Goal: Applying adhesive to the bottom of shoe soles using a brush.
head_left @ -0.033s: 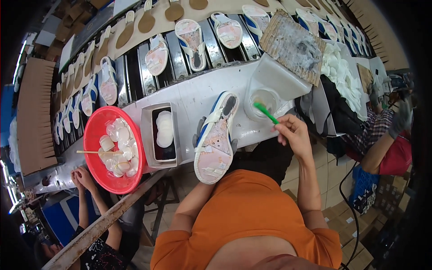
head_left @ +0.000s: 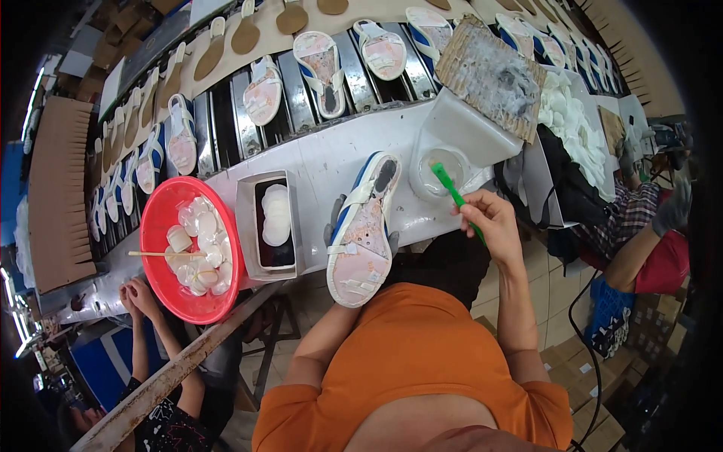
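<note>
My left hand (head_left: 334, 220), in a grey glove, grips a sandal (head_left: 360, 260) from beneath. The sandal's underside faces up, with white straps and a blue edge; the palm is hidden below it. Bare and pinched closed, my right hand (head_left: 491, 224) holds a green brush (head_left: 457, 197) by its handle. The brush's head is over a clear round tub (head_left: 423, 187) on the bench, just right of the sandal's upper end. I cannot tell whether the brush touches what is in the tub.
A red basin (head_left: 154, 256) of white discs and a grey box (head_left: 291, 265) with more discs stand left. Beyond the metal bench (head_left: 316, 154), sandals (head_left: 319, 68) lie on a conveyor. Corrugated cardboard (head_left: 482, 71) is at back right. Co-workers' hands (head_left: 135, 297) show at both sides.
The brush has swung more upright in my right hand, with more of its handle showing below the fingers. The sandal has shifted very slightly right.
</note>
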